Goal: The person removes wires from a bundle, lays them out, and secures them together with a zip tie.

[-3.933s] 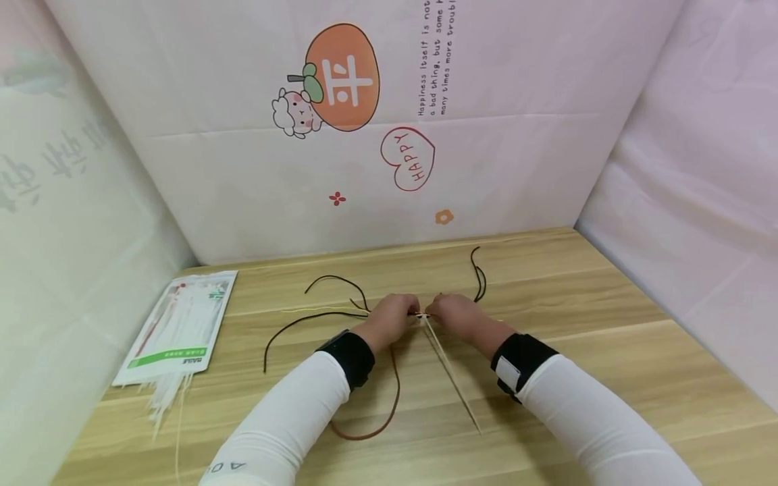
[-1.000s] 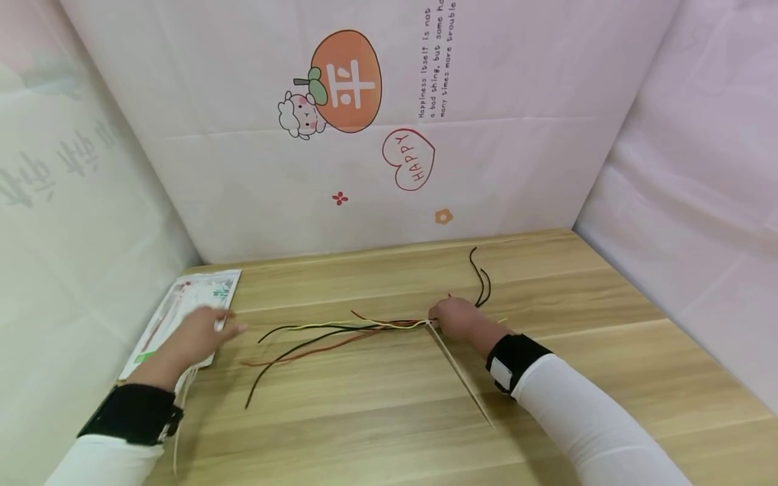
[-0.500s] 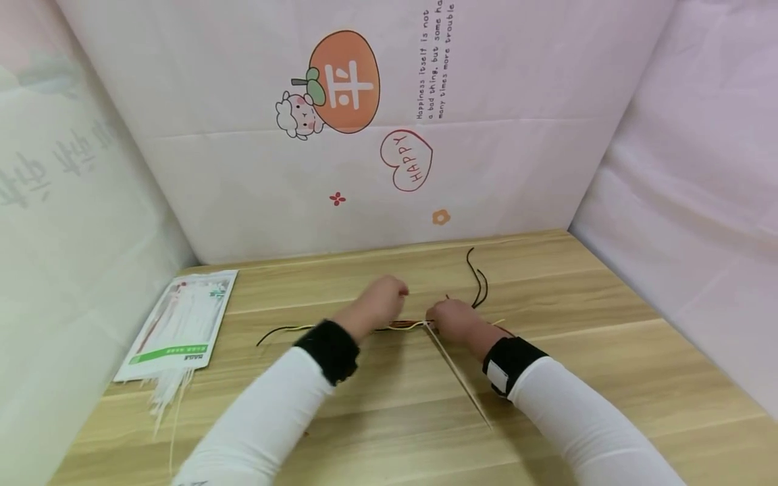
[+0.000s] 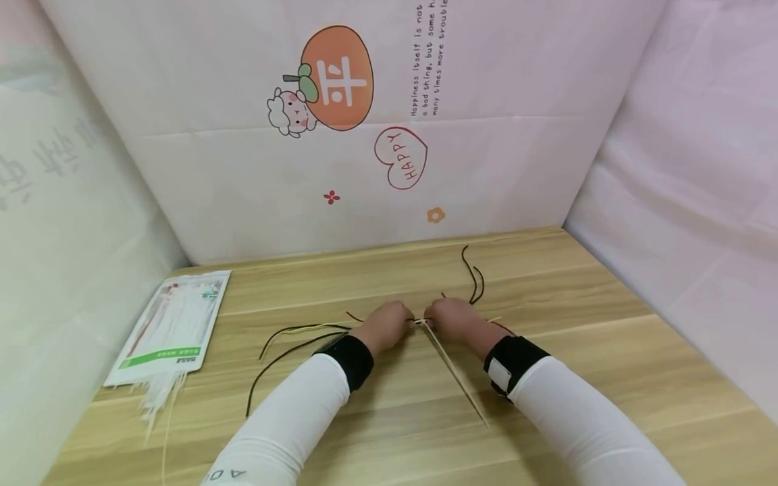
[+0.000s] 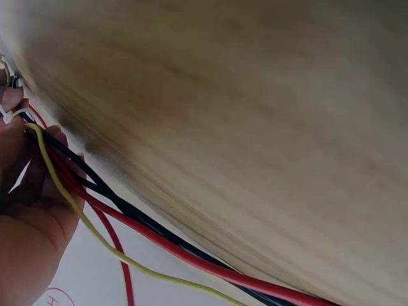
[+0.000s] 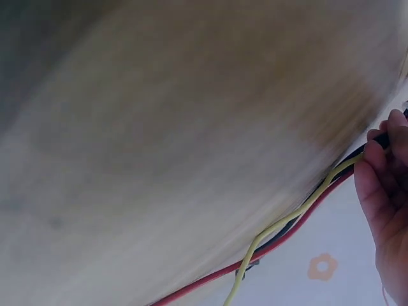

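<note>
A bundle of thin wires crosses the table in the head view: black wires, a yellow wire and red wires. Around its middle sits a white zip tie, its long tail slanting toward the table's front. My left hand grips the bundle just left of the tie; in the left wrist view its fingers curl round the wires beside the tie's white head. Right of the tie, my right hand pinches the same bundle, with yellow, red and black wires running out past its fingertips in the right wrist view.
At the left of the table lies a white and green packet, with several white zip ties sticking out of its near end. Behind the table rises a white printed cloth wall, and similar walls flank both sides.
My left hand, over the packet one second ago, has come back right and now grips the wires beside the tie. My right hand has kept its hold.
</note>
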Available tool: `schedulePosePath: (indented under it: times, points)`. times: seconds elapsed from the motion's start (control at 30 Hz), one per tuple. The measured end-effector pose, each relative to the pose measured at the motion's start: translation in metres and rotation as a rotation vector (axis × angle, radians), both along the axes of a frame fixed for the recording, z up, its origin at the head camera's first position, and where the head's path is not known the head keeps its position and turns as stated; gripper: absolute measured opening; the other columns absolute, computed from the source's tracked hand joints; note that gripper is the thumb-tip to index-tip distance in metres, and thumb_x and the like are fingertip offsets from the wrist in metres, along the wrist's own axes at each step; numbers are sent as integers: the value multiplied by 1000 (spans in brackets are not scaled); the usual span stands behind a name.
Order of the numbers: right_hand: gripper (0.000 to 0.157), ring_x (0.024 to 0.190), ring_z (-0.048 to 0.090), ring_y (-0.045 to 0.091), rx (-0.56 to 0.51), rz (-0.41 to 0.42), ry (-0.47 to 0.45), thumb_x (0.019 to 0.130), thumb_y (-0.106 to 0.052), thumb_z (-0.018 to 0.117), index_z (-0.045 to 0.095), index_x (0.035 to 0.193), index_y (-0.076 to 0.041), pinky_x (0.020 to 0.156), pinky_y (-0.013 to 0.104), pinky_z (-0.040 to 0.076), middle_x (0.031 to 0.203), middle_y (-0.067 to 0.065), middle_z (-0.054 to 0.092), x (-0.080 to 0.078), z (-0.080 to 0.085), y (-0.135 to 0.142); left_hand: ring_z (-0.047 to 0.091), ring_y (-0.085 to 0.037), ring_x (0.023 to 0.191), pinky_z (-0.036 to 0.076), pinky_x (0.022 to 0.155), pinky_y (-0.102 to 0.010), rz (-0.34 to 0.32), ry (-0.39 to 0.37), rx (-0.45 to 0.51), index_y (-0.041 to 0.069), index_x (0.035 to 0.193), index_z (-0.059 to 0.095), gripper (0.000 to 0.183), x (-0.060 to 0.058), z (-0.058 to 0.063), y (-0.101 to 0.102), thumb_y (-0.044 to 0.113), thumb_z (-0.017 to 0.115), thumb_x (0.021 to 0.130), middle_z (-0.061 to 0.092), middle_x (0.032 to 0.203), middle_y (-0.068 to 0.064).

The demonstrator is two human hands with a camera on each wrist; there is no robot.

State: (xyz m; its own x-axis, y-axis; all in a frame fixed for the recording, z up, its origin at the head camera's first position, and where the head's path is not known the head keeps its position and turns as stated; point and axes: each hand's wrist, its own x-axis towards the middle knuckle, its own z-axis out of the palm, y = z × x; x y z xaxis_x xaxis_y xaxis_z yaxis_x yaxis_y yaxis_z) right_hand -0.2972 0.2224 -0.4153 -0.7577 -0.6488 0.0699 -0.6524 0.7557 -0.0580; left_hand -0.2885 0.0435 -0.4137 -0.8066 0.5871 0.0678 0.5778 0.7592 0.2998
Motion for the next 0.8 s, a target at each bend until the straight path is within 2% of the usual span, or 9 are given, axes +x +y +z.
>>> schedulePosePath:
  times: [0.2,0.33,0.43,0.63,0.8]
  points:
    - [16,63,48,12,7,5,12,94,-7,59,64,80,-12,58,28,43,74,0,53,6,6,1,50,-11,69,46,71,-27,-9,-58,62,7,82,70,19,2,2,-3,13,59,96,60,74,2]
    - [13,64,51,12,-3,20,48,93,-6,60,66,83,-12,58,27,44,74,0,54,9,12,1,52,-12,72,46,73,-28,4,-72,67,5,87,71,17,5,6,-5,13,59,96,62,78,0]
    - [10,68,55,13,1,32,73,93,-8,62,66,84,-12,60,28,46,77,0,56,12,19,2,54,-11,77,48,78,-28,22,-64,65,7,93,71,16,8,8,-7,16,59,97,64,84,1]
    - [3,81,64,18,-4,4,120,92,-15,65,68,92,-15,63,33,51,88,0,63,19,28,6,49,-14,70,43,69,-28,18,-50,134,4,89,68,12,15,17,-11,10,59,96,55,75,0]
    - [9,81,66,17,-67,3,208,91,-18,66,72,97,-15,60,33,52,90,-1,65,22,28,6,63,-16,84,50,77,-32,18,-19,128,5,101,70,13,21,27,-20,11,60,96,68,90,-3]
